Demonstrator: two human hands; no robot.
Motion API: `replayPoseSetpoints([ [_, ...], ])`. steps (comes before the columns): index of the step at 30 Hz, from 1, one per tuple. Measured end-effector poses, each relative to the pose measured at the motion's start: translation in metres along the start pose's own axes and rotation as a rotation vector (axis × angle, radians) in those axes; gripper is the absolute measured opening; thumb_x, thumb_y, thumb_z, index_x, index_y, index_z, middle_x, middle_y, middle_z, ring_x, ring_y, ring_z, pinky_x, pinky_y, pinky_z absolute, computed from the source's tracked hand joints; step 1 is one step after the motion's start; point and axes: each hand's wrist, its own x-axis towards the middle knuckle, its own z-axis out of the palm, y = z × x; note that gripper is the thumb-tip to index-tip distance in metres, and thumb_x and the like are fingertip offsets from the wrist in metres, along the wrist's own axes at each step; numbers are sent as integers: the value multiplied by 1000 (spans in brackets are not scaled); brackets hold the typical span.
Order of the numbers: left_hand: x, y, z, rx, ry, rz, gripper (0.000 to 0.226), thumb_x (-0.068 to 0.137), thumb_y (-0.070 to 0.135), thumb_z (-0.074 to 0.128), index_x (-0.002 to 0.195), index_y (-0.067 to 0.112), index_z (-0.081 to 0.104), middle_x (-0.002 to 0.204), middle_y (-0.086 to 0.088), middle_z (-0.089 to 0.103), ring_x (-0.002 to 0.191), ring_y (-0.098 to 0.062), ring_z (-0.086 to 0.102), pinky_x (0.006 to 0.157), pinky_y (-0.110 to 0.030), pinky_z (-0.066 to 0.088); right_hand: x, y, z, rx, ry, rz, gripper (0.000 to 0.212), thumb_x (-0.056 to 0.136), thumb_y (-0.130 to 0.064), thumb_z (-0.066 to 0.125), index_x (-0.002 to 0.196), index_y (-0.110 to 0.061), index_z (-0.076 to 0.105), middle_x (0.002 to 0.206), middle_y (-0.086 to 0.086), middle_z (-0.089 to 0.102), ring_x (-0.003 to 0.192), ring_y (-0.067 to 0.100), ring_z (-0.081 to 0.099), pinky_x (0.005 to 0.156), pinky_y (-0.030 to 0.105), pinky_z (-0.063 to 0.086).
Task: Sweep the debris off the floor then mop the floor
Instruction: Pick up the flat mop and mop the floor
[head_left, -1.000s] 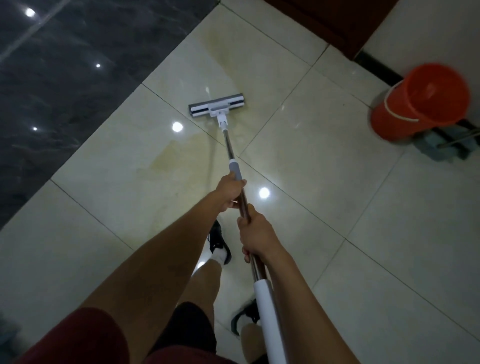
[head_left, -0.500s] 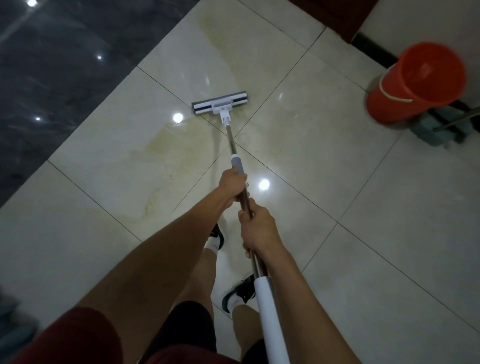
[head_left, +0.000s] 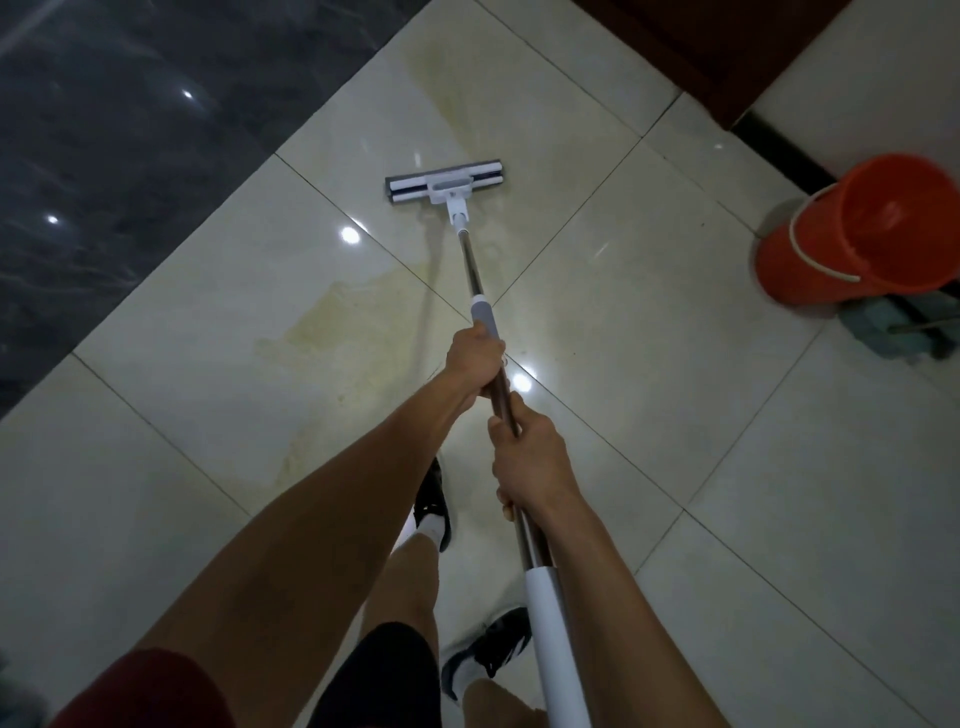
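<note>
Mop (head_left: 470, 249) head flat on cream floor tile (head_left: 597, 270), beside a yellowish wet patch (head_left: 358, 322).
Left hand (head_left: 475, 358) grips the handle ahead; right hand (head_left: 530, 462) grips behind it (hands close, not touching). Orange bucket (head_left: 852, 234) stands well right.

This is looking like an indoor hall or entrance area of a home or similar building. Large glossy cream floor tiles (head_left: 649, 291) are reflecting ceiling lights, and a dark polished marble surface (head_left: 130, 156) is filling the upper left of the frame. A dark red-brown wooden panel (head_left: 727, 47) is showing at the upper right, with an orange bucket (head_left: 857, 234) standing at the right edge.
</note>
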Motion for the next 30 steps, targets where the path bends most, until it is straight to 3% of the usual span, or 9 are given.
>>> replayPoseSetpoints([
  [8, 70, 119, -48, 52, -46, 34, 31, 99, 18, 54, 120, -4, 60, 108, -27, 69, 89, -43, 71, 80, -58, 60, 93, -109, 1, 58, -15, -19, 39, 103, -26, 45, 139, -40, 49, 64, -3, 52, 54, 14, 53, 63, 44, 59],
  [12, 103, 176, -52, 57, -52, 48, 30, 98, 17, 55, 121, -2, 59, 110, -24, 69, 85, -36, 69, 78, -52, 62, 138, -155, -16, 90, -17, -5, 43, 102, -27, 44, 140, -47, 44, 59, -2, 52, 43, 13, 51, 46, 30, 49],
  [14, 121, 205, -50, 36, -48, 37, 27, 97, 16, 55, 118, -1, 59, 110, -24, 69, 80, -33, 67, 73, -49, 62, 164, -176, -29, 78, -22, -11, 40, 103, -26, 45, 138, -43, 48, 61, -2, 52, 43, 14, 52, 45, 28, 48],
  [18, 166, 272, -40, -34, -24, 15, 28, 97, 15, 56, 118, -2, 59, 111, -26, 68, 81, -35, 65, 78, -56, 61, 228, -224, -61, 61, -39, -40, 38, 103, -24, 45, 138, -38, 52, 62, -2, 52, 46, 14, 52, 46, 30, 50],
  [24, 250, 387, -25, -99, 15, -20, 26, 101, 16, 54, 119, -1, 58, 98, -19, 63, 84, -33, 65, 83, -55, 60, 347, -303, -111, 7, -122, -66, 42, 104, -24, 44, 143, -37, 47, 76, -2, 51, 68, 21, 54, 67, 43, 58],
  [28, 298, 460, -13, -98, 50, -51, 28, 101, 19, 54, 120, -1, 59, 102, -18, 66, 83, -30, 66, 70, -44, 60, 415, -351, -148, -12, -151, -53, 40, 104, -25, 44, 141, -39, 47, 75, -4, 50, 54, 16, 54, 48, 28, 49],
  [30, 316, 489, -10, -111, 66, -63, 27, 101, 20, 55, 118, -1, 59, 101, -17, 66, 80, -28, 66, 64, -40, 57, 443, -372, -164, -27, -158, -49, 37, 104, -26, 44, 139, -37, 50, 75, -4, 50, 52, 14, 54, 47, 25, 48],
])
